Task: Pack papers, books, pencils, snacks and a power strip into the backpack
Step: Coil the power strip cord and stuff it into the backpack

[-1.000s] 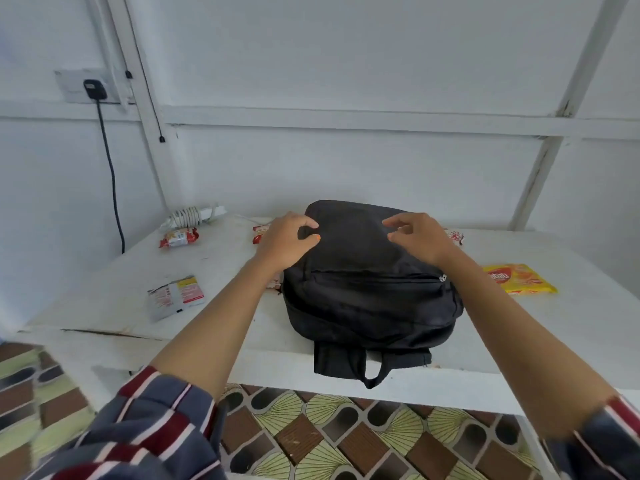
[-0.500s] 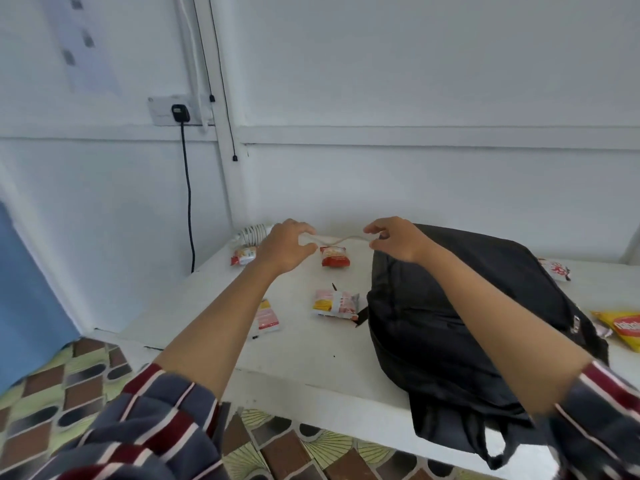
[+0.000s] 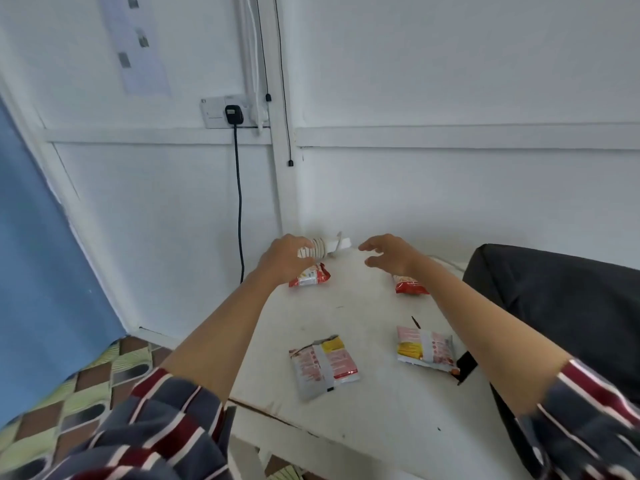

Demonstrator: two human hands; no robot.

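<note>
Left hand (image 3: 285, 259), right hand (image 3: 393, 254) at ends of crosswise power strip (image 3: 328, 247)

1. So the left arm (image 3: 221, 327) and right arm (image 3: 485, 334) both reached forward, bare to the elbows.
2. The left hand (image 3: 285, 263) had curled fingers, grip unclear tbh.
3. The right hand (image 3: 391, 254) hovered with fingers spread, holding nothing.

One head-worn view here, looking forward and down across the white table (image 3: 363, 313), close in. The left hand (image 3: 285, 259) and right hand (image 3: 391, 252) sit near 12 o'clock, the wall socket (image 3: 225, 110) at 11, the backpack (image 3: 561, 306) cropped at 3, and the patterned floor (image 3: 86, 403) at 8.
</note>
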